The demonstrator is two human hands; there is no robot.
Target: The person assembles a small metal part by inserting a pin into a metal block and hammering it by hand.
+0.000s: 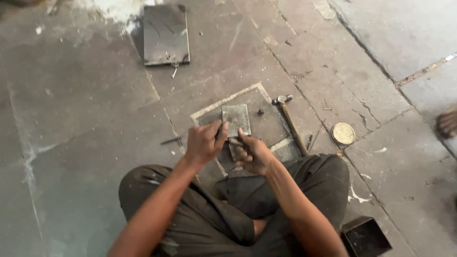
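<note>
I sit cross-legged on a stone floor. My left hand (204, 142) pinches the near left corner of a small grey metal plate (236, 118) that lies on a square dark metal slab (266, 124) set in the floor. My right hand (253, 154) is curled around a small piece of metal just below that plate; what it grips is mostly hidden by the fingers. A hammer (290, 123) with a wooden handle lies on the floor just right of the slab, untouched.
A larger dark metal sheet (166, 34) lies farther off on the floor. A round tin lid (343, 133) sits right of the hammer. A small black open box (365, 236) stands by my right knee. Another person's foot (448, 123) shows at the right edge.
</note>
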